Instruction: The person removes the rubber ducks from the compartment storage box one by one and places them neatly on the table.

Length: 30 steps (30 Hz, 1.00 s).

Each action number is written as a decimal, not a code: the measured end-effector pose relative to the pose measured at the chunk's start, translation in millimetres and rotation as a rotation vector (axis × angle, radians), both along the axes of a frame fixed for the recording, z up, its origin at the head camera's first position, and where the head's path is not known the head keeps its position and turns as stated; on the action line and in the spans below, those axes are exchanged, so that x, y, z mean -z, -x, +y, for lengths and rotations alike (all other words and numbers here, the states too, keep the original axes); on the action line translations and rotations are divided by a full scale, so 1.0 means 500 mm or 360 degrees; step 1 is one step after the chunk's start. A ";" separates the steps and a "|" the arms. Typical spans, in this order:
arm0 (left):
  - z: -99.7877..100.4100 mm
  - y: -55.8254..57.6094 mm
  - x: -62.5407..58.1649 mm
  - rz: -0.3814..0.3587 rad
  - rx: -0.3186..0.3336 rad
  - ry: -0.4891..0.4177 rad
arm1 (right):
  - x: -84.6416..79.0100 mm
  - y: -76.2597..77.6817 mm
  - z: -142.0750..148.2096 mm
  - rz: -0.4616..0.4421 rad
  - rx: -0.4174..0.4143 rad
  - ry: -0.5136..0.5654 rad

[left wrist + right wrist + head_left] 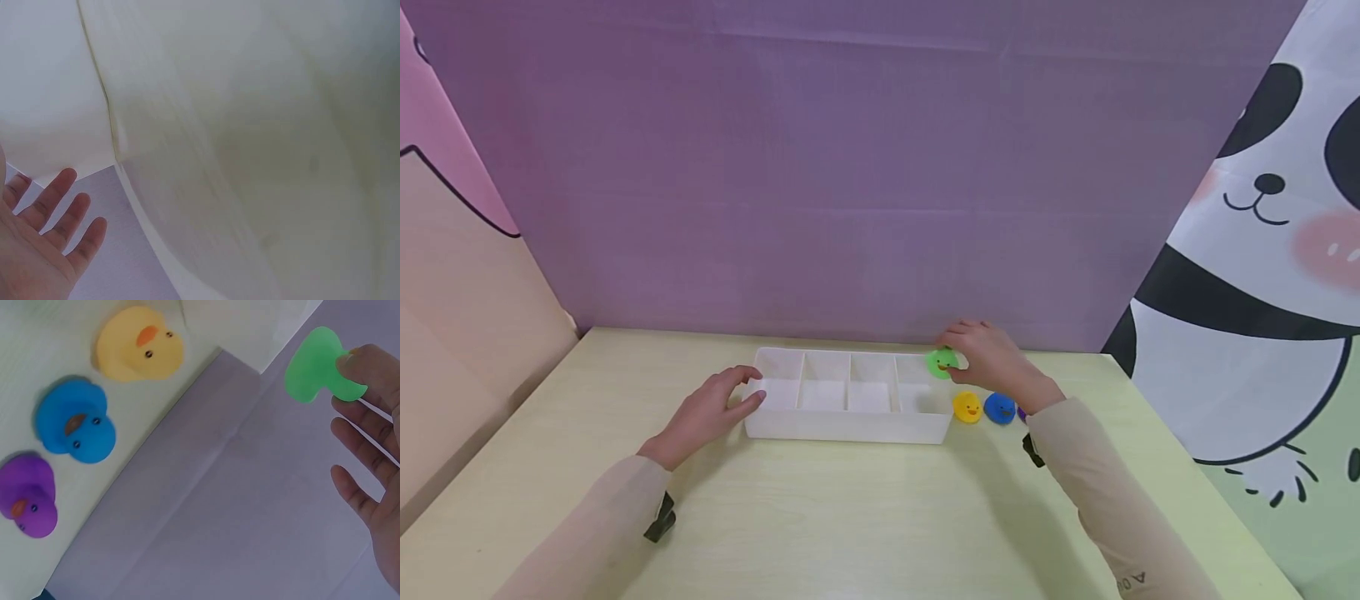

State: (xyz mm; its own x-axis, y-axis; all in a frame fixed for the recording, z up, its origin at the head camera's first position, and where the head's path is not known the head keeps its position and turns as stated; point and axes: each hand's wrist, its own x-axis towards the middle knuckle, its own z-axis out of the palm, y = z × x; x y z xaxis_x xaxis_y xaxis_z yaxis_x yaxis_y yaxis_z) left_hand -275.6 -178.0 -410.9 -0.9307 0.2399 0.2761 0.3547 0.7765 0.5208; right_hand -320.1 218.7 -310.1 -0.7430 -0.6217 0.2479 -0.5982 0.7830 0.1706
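A green rubber duck is pinched between the thumb and fingers of my right hand, and it overlaps the right end compartment of the white divided tray in the head view. My left hand lies at the tray's left end. Its thumb and fingertips are right at the wall, spread apart. In the left wrist view the fingers are loosely extended beside the white tray wall. The tray's compartments stand in a row with thin dividers between them.
Right of the tray, on the pale wooden table, sit a yellow duck, a blue duck and a purple duck, partly hidden by the right wrist in the head view. A purple cloth backdrop rises behind the table.
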 end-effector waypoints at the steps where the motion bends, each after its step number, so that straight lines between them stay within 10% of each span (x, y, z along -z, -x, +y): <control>1: 0.000 0.000 0.000 -0.0006 -0.0003 -0.0003 | 0.000 0.000 0.006 -0.0012 0.0018 0.0006; 30: -0.002 0.001 0.003 -0.0006 -0.0002 -0.0020 | 0.053 -0.021 0.172 0.0004 0.0131 0.0070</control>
